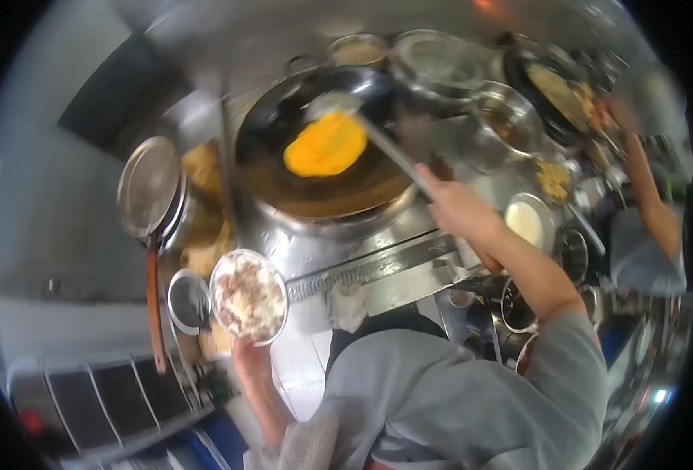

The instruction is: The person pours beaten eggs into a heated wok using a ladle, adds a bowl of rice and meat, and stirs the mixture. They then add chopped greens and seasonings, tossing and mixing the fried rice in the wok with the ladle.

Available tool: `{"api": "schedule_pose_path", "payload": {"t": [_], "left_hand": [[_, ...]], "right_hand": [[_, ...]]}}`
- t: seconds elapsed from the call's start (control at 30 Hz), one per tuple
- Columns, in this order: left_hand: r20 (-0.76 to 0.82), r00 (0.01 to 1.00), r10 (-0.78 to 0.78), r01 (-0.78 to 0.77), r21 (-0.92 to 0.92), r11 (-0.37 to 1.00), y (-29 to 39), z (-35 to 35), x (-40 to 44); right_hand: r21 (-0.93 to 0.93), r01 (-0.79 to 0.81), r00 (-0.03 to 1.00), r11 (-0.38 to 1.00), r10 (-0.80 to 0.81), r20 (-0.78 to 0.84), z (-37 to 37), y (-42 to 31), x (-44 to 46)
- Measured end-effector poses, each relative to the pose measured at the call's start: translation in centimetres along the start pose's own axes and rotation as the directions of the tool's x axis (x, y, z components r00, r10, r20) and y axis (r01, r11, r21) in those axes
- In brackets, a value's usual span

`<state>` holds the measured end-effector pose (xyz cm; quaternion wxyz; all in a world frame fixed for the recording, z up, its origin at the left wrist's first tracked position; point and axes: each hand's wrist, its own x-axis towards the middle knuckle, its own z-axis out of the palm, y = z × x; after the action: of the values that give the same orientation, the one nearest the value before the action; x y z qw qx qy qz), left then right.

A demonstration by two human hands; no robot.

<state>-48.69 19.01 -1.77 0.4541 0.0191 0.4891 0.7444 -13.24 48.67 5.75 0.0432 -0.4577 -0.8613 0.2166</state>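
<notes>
My right hand point(462, 210) is closed around the long handle of a metal ladle point(393, 153). Its blurred head lies inside a large black wok point(339, 197), touching or just behind a bright yellow layer of egg point(327, 146). My left hand point(251, 362) grips the lower edge of a white bowl point(284, 296), held in front of the counter to the left of the wok. The bowl is full of what looks like white rice with brownish-pink bits point(246, 294) on top. My left fingers are partly hidden beneath it.
On the left, a round strainer point(149, 188) with a wooden handle rests over a pot, near a small metal bowl point(189, 301). Metal pots point(438, 63) and a bowl of white contents point(524, 224) stand right. A co-worker's arm point(653, 196) reaches in at far right.
</notes>
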Motion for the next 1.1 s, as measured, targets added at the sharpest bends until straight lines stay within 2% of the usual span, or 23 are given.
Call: {"api": "schedule_pose_path", "payload": {"t": [0.03,0.07,0.1,0.13,0.17,0.2,0.27,0.3,0.33,0.37,0.4,0.43,0.47,0.5,0.53,0.57,0.6,0.63,0.73,0.83,0.9,1.1], "left_hand": [[0.002,1.0,0.013,-0.013,0.034,0.999,0.6,0.9,0.0],[0.031,0.999,-0.009,0.01,-0.012,1.0,0.3,-1.1,1.7],[0.093,0.996,-0.001,0.0,0.007,1.0,1.0,0.1,1.8],[0.084,0.996,0.034,-0.036,0.015,0.999,1.3,0.8,1.9],[0.158,0.987,0.012,-0.011,-0.006,1.0,1.5,0.5,2.6],[0.122,0.992,0.004,0.003,-0.054,0.999,1.6,0.4,2.9],[0.165,0.985,0.051,-0.04,-0.069,0.997,1.3,-0.4,3.2],[0.191,0.98,0.053,-0.042,-0.062,0.997,1.0,-1.0,3.6],[0.189,0.98,0.062,-0.055,-0.047,0.997,1.0,-1.3,3.5],[0.19,0.979,0.07,-0.064,-0.04,0.997,0.8,-1.3,3.6],[0.169,0.983,0.07,-0.066,-0.028,0.997,0.5,-0.9,3.5],[0.154,0.985,0.074,-0.072,-0.021,0.997,0.3,-0.6,3.4],[0.139,0.987,0.075,-0.073,-0.017,0.997,0.0,-0.6,3.2],[0.122,0.99,0.076,-0.075,-0.011,0.997,-0.2,-0.4,3.0],[0.101,0.991,0.082,-0.081,-0.007,0.997,-0.4,-0.4,2.6],[0.079,0.993,0.091,-0.091,-0.008,0.996,-0.7,-0.3,2.1],[0.05,0.994,0.096,-0.096,-0.008,0.995,-1.0,-0.4,1.2],[0.022,0.995,0.096,-0.095,-0.002,0.995,-1.2,-0.3,0.5],[-0.09,0.99,0.104,-0.109,-0.052,0.993,-2.2,-1.0,-1.8],[-0.181,0.976,0.122,-0.147,-0.131,0.98,-3.0,1.2,-3.7],[-0.135,0.982,0.13,-0.136,-0.034,0.99,-3.1,0.9,-4.7],[-0.295,0.946,0.133,-0.162,-0.078,0.984,-4.0,1.4,-5.8]], "right_hand": [[-0.072,0.066,0.998,0.995,-0.067,-0.012,0.6,0.2,0.0],[-0.161,0.079,0.996,0.984,-0.072,0.053,1.0,0.5,0.2],[-0.215,0.081,0.993,0.973,-0.062,0.097,0.3,-0.6,-0.1],[-0.245,0.006,0.982,0.969,0.04,0.186,-0.6,-1.8,-0.3],[-0.284,0.085,0.996,0.955,-0.078,0.036,-0.5,-1.7,-1.1],[-0.337,0.169,0.971,0.926,-0.215,-0.103,0.0,-1.8,-2.3],[-0.185,0.278,0.858,0.942,-0.331,-0.393,-3.0,-7.0,-8.0],[0.049,0.42,0.836,0.906,-0.365,-0.41,-2.2,-7.7,-10.8],[0.428,0.51,0.859,0.746,-0.419,-0.295,0.1,-7.9,-13.1],[0.672,0.115,0.96,0.732,-0.255,0.113,3.9,-7.1,-15.0],[0.669,0.04,0.961,0.742,-0.212,0.179,10.1,-4.5,-15.9],[0.529,0.035,0.938,0.848,-0.211,0.275,17.7,-0.3,-16.8],[0.614,-0.295,0.842,0.732,-0.105,0.529,27.9,6.4,-17.9],[0.55,-0.61,0.675,0.57,0.011,0.738,37.6,12.9,-18.9],[0.524,-0.745,0.642,0.412,0.227,0.733,43.4,16.8,-17.9],[0.575,-0.797,0.585,0.185,0.471,0.66,42.9,17.9,-16.1],[0.682,-0.731,0.49,-0.018,0.682,0.543,42.4,18.8,-14.3],[0.722,-0.677,0.406,-0.142,0.746,0.528,42.3,19.4,-14.0],[0.705,-0.63,0.284,-0.327,0.748,0.601,41.1,20.7,-14.6],[0.677,-0.628,0.241,-0.384,0.731,0.639,40.9,21.0,-15.8],[0.663,-0.632,0.22,-0.402,0.727,0.65,40.6,20.9,-16.4],[0.642,-0.639,0.199,-0.424,0.715,0.671,40.1,20.7,-17.7]]}}
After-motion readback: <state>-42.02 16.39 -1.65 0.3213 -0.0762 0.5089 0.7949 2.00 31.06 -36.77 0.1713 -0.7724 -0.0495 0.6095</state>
